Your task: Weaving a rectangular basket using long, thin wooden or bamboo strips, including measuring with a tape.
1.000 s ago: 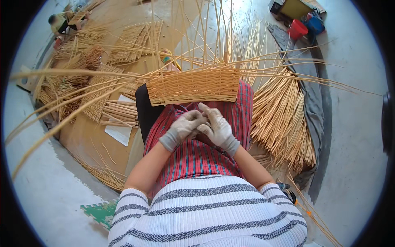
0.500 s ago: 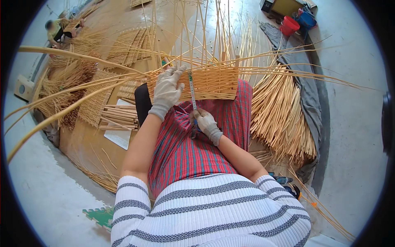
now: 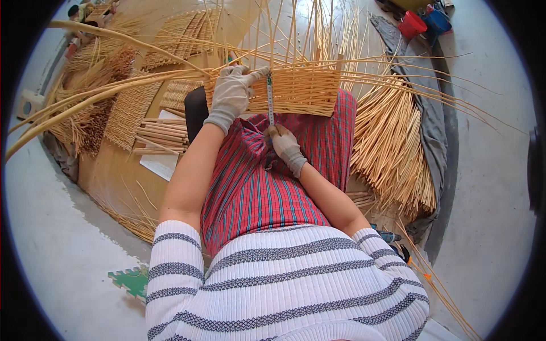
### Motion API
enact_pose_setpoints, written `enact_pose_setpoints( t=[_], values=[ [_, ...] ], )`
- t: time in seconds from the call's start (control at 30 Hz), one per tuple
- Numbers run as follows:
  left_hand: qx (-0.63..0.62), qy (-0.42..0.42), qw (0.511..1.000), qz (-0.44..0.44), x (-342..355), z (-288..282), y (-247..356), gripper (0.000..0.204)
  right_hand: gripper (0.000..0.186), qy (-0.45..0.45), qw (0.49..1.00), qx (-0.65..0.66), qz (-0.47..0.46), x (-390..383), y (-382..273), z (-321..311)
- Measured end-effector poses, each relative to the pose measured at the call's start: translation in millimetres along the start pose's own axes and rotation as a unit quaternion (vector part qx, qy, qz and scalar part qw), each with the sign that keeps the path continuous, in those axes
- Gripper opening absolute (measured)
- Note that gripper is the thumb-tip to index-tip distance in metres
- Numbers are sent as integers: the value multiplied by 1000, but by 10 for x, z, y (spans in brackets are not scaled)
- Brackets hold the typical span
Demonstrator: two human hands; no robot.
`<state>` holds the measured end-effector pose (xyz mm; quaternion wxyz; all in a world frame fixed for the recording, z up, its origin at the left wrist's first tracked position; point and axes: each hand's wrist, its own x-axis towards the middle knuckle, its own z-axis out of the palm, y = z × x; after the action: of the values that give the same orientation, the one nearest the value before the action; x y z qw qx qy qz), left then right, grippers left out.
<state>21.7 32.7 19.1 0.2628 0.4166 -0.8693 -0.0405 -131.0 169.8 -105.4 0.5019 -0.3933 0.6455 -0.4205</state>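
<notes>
A woven wicker panel (image 3: 307,94) rests across my lap on a red plaid cloth (image 3: 256,199), with long unwoven rods sticking out at its top and sides. My left hand (image 3: 230,94), in a pale glove, lies over the panel's left part, its index finger stretched to the upper end of a tape measure (image 3: 271,105). The white blade runs straight down across the weave. Below the panel's lower edge, my gloved right hand (image 3: 285,146) is closed around the tape's lower part; its case is mostly hidden by the hand.
A big bundle of peeled rods (image 3: 389,148) lies on grey cloth (image 3: 435,148) at the right. Short sticks (image 3: 162,136) and woven mats (image 3: 132,111) are at the left. Red (image 3: 412,24) and blue buckets (image 3: 436,23) stand far right. Another person (image 3: 79,12) sits far left.
My left index finger has reached across to the tape's upper end. Panel and hands appear higher in the picture as the view has shifted. My right hand keeps hold of the tape.
</notes>
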Motion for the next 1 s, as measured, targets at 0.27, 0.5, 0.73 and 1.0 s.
enact_pose_setpoints(
  t=[0.27, 0.5, 0.73, 1.0],
  values=[
    [-61, 37, 997, -34, -59, 44, -17, 71, 30, 26, 995, -67, -63, -299, -309, -163],
    [-69, 72, 995, -29, -217, 249, -65, 73, 27, -9, 909, -384, -163, -1240, -687, -998],
    [-41, 65, 995, -67, -296, 378, -109, 73, 44, -77, 900, -376, -207, -1443, -735, -1178],
    [-147, 69, 984, -75, -601, 600, 435, 51, 32, 42, 991, 64, -108, 252, -1224, -1365]
  ],
)
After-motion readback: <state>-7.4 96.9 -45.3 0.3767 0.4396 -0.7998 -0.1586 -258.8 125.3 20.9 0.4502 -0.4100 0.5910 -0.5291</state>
